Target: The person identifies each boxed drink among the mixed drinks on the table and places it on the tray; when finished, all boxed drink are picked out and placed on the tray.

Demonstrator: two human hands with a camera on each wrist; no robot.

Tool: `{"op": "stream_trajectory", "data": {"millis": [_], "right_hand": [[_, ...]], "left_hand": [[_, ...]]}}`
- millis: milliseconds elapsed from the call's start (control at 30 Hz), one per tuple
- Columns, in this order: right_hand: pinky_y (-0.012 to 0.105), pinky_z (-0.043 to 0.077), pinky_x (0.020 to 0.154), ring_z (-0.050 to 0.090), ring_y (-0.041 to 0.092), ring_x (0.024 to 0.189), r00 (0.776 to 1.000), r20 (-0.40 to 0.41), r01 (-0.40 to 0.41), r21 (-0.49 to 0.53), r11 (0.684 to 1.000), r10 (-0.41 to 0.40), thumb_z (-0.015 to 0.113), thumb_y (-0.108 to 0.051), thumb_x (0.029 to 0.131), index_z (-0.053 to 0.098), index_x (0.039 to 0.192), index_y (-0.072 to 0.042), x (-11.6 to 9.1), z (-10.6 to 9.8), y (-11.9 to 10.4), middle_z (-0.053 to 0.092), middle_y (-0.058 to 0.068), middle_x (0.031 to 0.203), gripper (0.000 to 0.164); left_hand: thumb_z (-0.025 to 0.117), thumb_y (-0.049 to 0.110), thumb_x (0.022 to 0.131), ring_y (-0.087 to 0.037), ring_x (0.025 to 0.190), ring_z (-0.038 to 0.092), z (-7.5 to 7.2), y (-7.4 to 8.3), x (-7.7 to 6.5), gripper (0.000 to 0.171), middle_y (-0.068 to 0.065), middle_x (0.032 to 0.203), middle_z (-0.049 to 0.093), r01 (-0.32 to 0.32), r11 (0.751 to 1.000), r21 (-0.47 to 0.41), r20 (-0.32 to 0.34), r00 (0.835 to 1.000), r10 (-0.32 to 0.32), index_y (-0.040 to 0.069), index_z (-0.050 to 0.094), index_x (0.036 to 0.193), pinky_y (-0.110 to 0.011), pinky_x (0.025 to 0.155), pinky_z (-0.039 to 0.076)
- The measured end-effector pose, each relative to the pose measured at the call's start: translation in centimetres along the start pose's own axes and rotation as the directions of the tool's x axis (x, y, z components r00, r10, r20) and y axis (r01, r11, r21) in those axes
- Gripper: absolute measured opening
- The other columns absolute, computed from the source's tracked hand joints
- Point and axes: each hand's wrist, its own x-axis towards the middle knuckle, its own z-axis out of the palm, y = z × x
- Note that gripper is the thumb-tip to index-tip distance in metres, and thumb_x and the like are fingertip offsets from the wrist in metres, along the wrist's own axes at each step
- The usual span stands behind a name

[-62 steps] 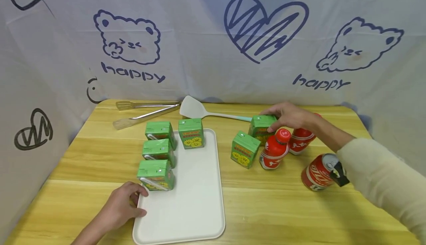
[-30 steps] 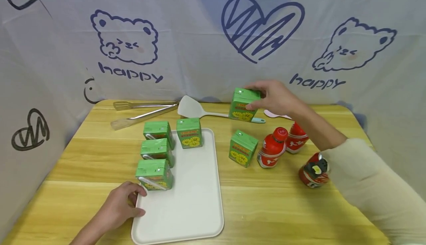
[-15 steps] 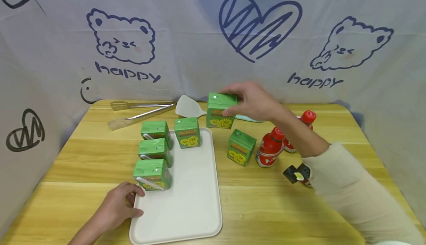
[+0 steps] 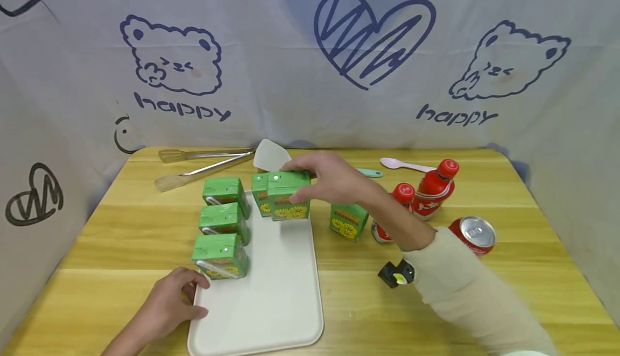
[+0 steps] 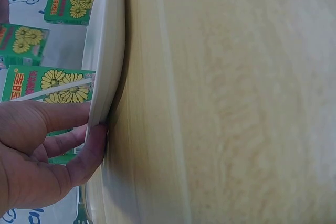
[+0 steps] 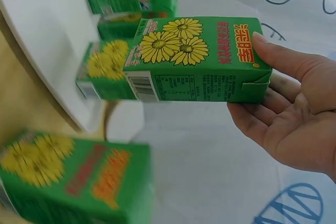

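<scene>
My right hand (image 4: 331, 184) grips a green drink carton (image 4: 290, 197) with yellow flowers, thumb on its front and fingers behind. The carton is over the far right corner of the white tray (image 4: 271, 302), overlapping another carton (image 4: 260, 194) in the head view. The right wrist view shows the held carton (image 6: 197, 59) close up. My left hand (image 4: 169, 302) holds the tray's left edge, its fingers at the rim in the left wrist view. Several cartons (image 4: 220, 256) stand in a row along the tray's left side. One more carton (image 4: 349, 221) stands on the table to the right.
Right of the tray are two red bottles (image 4: 433, 186) and a red can (image 4: 477, 235). Metal tongs (image 4: 208, 168), a white spatula (image 4: 271, 155) and a pink spoon (image 4: 402, 163) lie along the back. A cloth with drawings hangs behind the table (image 4: 368, 313).
My right hand took the carton from beside the bottles, lifted it and carried it left to the tray's far right corner. My left hand has stayed at the tray's edge.
</scene>
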Motion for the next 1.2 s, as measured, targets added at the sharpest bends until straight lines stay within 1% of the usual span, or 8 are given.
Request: {"op": "stream_trajectory", "data": {"millis": [100,300,433,533,700,833,1067,1200], "right_hand": [[0.023,0.043,0.071,0.049,0.012,0.084,1.0,0.02,-0.002,0.002,1.0,0.002,0.072,-0.016,0.073,0.058,0.115,-0.013,0.5,1.5,0.4,0.056,-0.006,0.103,0.044],[0.022,0.041,0.072,0.046,0.01,0.085,0.998,0.062,0.008,-0.041,0.999,-0.005,0.072,-0.019,0.074,0.057,0.116,-0.013,1.3,4.3,1.2,0.056,-0.006,0.106,0.046],[0.022,0.041,0.076,0.049,0.009,0.092,0.996,0.088,-0.001,-0.027,1.0,0.003,0.071,-0.02,0.074,0.055,0.118,-0.012,1.7,5.7,1.7,0.056,-0.004,0.113,0.047],[0.023,0.04,0.08,0.048,0.01,0.102,0.995,0.091,-0.023,-0.031,0.999,0.026,0.071,-0.02,0.074,0.054,0.12,-0.012,2.1,6.4,2.0,0.054,-0.002,0.118,0.049],[0.025,0.04,0.083,0.046,0.013,0.108,0.995,0.074,-0.059,-0.06,0.996,0.063,0.071,-0.021,0.075,0.053,0.12,-0.012,2.7,7.0,2.7,0.053,-0.001,0.119,0.05],[0.026,0.04,0.082,0.046,0.013,0.108,0.994,0.075,-0.073,-0.062,0.995,0.078,0.069,-0.023,0.076,0.052,0.122,-0.013,2.8,7.2,3.0,0.052,0.0,0.121,0.05],[0.027,0.041,0.079,0.048,0.013,0.104,0.991,0.111,-0.058,-0.122,0.991,0.072,0.067,-0.028,0.078,0.048,0.126,-0.014,2.9,7.0,2.8,0.051,0.0,0.121,0.054],[0.028,0.04,0.082,0.047,0.013,0.105,0.993,0.088,-0.062,-0.151,0.987,0.075,0.069,-0.032,0.075,0.048,0.126,-0.014,2.6,6.7,2.6,0.051,-0.001,0.121,0.058]], "left_hand": [[0.081,0.006,0.054,-0.014,0.067,0.048,0.0,-0.1,-0.1,0.039,-0.004,0.086,0.049,0.002,1.0,-0.006,0.003,1.0,-0.002,0.01,0.06,0.086,-0.024,0.051,0.041],[0.081,0.006,0.054,-0.014,0.067,0.048,0.0,0.1,-0.1,0.039,-0.004,0.086,0.049,0.009,1.0,-0.006,-0.004,1.0,-0.009,0.01,0.06,0.086,-0.024,0.051,0.041],[0.081,0.006,0.053,-0.014,0.067,0.047,0.1,0.0,-0.2,0.039,-0.004,0.086,0.049,0.024,1.0,0.002,-0.001,1.0,-0.024,0.01,0.06,0.086,-0.024,0.051,0.04],[0.081,0.006,0.053,-0.014,0.067,0.047,0.1,-0.1,-0.2,0.039,-0.004,0.085,0.049,0.021,1.0,0.001,-0.001,1.0,-0.021,0.01,0.06,0.086,-0.024,0.05,0.04],[0.081,0.006,0.054,-0.014,0.067,0.048,0.1,0.0,0.0,0.039,-0.003,0.085,0.049,0.008,1.0,-0.007,0.003,1.0,-0.008,0.01,0.06,0.087,-0.024,0.05,0.04],[0.081,0.005,0.054,-0.014,0.067,0.048,0.1,0.1,0.1,0.039,-0.003,0.085,0.049,-0.003,1.0,-0.007,0.003,1.0,0.003,0.01,0.06,0.086,-0.024,0.05,0.041],[0.081,0.005,0.054,-0.014,0.066,0.047,0.0,0.2,0.1,0.039,-0.004,0.084,0.049,0.01,1.0,0.008,0.003,1.0,-0.01,0.01,0.06,0.086,-0.024,0.05,0.041],[0.081,0.005,0.053,-0.014,0.066,0.048,0.1,0.0,0.0,0.039,-0.004,0.084,0.049,0.008,1.0,0.002,-0.001,1.0,-0.008,0.01,0.06,0.085,-0.024,0.05,0.041]]}}
